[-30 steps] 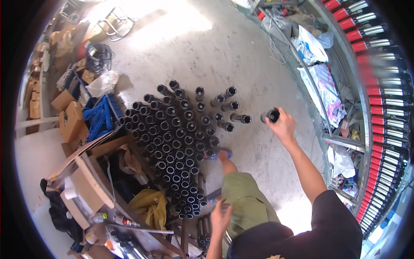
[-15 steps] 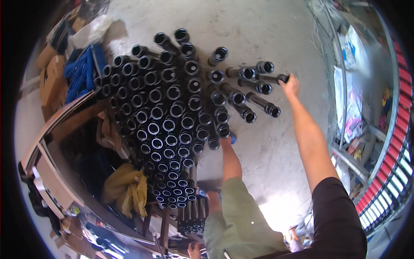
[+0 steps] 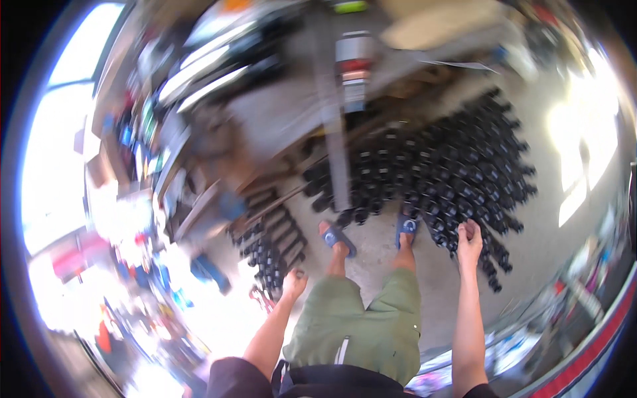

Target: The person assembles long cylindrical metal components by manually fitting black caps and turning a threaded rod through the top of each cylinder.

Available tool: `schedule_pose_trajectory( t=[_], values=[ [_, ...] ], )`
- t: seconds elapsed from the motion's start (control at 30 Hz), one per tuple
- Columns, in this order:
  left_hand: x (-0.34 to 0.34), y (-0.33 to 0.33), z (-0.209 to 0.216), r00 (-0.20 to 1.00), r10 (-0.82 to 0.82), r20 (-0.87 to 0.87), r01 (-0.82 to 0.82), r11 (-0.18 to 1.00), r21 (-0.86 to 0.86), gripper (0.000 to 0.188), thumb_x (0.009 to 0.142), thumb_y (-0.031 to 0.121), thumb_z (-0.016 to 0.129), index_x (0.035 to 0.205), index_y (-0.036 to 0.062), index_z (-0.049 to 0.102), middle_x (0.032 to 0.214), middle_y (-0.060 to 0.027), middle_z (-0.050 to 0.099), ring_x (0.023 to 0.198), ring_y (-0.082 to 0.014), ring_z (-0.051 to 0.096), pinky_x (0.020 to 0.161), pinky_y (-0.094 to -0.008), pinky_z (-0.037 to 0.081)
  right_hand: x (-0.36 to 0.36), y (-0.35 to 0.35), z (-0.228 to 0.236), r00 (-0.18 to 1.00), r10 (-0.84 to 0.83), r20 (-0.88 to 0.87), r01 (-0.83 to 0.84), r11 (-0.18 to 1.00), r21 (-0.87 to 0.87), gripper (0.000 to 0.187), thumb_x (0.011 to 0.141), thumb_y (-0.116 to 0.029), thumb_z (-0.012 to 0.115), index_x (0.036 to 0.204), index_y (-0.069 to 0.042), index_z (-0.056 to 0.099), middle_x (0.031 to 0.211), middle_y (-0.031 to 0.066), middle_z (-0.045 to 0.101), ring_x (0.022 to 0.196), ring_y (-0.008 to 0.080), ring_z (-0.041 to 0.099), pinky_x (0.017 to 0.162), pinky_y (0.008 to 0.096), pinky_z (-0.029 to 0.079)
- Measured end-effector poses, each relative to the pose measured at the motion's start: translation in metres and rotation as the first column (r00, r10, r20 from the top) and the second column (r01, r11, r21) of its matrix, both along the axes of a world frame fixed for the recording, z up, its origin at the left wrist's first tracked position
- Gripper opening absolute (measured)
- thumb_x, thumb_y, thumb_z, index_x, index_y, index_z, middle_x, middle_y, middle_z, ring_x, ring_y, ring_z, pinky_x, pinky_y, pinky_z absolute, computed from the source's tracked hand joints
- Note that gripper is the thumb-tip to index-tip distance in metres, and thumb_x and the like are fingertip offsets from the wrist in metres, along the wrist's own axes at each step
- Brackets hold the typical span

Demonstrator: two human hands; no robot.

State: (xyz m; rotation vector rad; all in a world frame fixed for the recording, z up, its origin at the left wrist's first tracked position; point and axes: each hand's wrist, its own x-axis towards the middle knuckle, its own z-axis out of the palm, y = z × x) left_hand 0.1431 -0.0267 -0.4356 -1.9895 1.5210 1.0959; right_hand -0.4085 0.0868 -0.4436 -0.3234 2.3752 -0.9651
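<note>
My right hand (image 3: pixel 470 243) hangs over the near right edge of a large group of black tubes (image 3: pixel 458 162) standing on the floor. Its fingers are bent and a little apart, with nothing seen between them. Lower and to the left, my left hand (image 3: pixel 294 284) is loosely curled into a fist beside a smaller stack of black tubes (image 3: pixel 269 255). No object shows in that hand. The tubes are crowded and blurred, so their ends are hard to make out.
My feet, in blue-grey slippers (image 3: pixel 338 240), are on the concrete floor (image 3: pixel 371 249) close to the tubes. A cluttered workbench (image 3: pixel 265 119) stands beyond them, with a grey upright post (image 3: pixel 337 159) in front. A red-edged railing (image 3: pixel 590 351) curves along the lower right.
My view has swung round to show the bench and both feet. My right hand has let go of the tube end it held, and my left hand has come further into view.
</note>
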Motion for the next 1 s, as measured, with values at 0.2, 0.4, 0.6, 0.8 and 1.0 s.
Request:
schedule_pose_trajectory(
  t=[0.2, 0.4, 0.6, 0.8, 1.0],
  values=[
    [0.097, 0.031, -0.086, 0.926, 0.347, 0.153, -0.360, 0.930, 0.070, 0.049, 0.082, 0.034, 0.068, 0.119, 0.0029, 0.063, 0.114, -0.0260, 0.067, 0.111, -0.0413, 0.063, 0.097, -0.0470, 0.051, 0.122, -0.257, 0.155, 0.847, 0.488, 0.212, -0.461, 0.872, -0.166, 0.056, 0.104, -0.044, 0.046, 0.140, -0.002, 0.048, 0.126, 0.0115, 0.063, 0.114, 0.0217, 0.059, 0.097, 0.0364, 0.044],
    [0.196, 0.055, -0.160, 0.614, 0.686, 0.389, -0.702, 0.701, -0.127, 0.076, 0.080, 0.031, 0.075, 0.135, -0.0042, 0.037, 0.134, -0.0240, 0.049, 0.122, -0.0405, 0.055, 0.097, -0.0469, 0.052, 0.097, -0.301, 0.108, 0.840, 0.469, 0.272, -0.466, 0.881, -0.078, 0.025, 0.099, -0.028, 0.057, 0.112, -0.007, 0.053, 0.090, 0.0019, 0.057, 0.071, 0.0143, 0.052, 0.065, 0.0296, 0.044],
    [0.254, 0.053, -0.191, 0.643, 0.651, 0.404, -0.685, 0.724, -0.076, 0.069, 0.074, 0.021, 0.081, 0.132, 0.0046, 0.047, 0.129, -0.0188, 0.052, 0.104, -0.0411, 0.065, 0.084, -0.0472, 0.058, 0.156, -0.326, 0.149, 0.282, 0.959, 0.038, -0.916, 0.257, 0.309, 0.015, 0.095, -0.022, 0.052, 0.086, -0.011, 0.047, 0.072, -0.0009, 0.045, 0.061, 0.0101, 0.040, 0.056, 0.0265, 0.034],
    [0.186, 0.049, -0.138, 0.514, 0.791, 0.331, -0.835, 0.550, -0.020, 0.049, 0.069, 0.039, 0.074, 0.103, 0.0042, 0.075, 0.112, -0.0181, 0.072, 0.106, -0.0350, 0.069, 0.090, -0.0427, 0.056, 0.156, -0.339, 0.133, 0.886, 0.327, 0.329, -0.379, 0.919, 0.107, 0.011, 0.101, -0.018, 0.050, 0.090, -0.016, 0.049, 0.068, -0.0060, 0.039, 0.054, 0.0052, 0.034, 0.048, 0.0230, 0.028],
    [0.144, 0.122, 0.163, -0.087, 0.878, -0.471, -0.961, 0.051, 0.273, 0.033, 0.080, 0.030, 0.075, 0.081, -0.0026, 0.072, 0.064, -0.0124, 0.066, 0.044, -0.0121, 0.053, 0.043, -0.0265, 0.039, 0.103, -0.285, 0.140, 0.801, 0.428, 0.418, -0.484, 0.875, 0.032, 0.014, 0.100, -0.021, 0.054, 0.104, -0.008, 0.049, 0.072, 0.0000, 0.050, 0.053, 0.0094, 0.043, 0.044, 0.0259, 0.037]
  ],
)
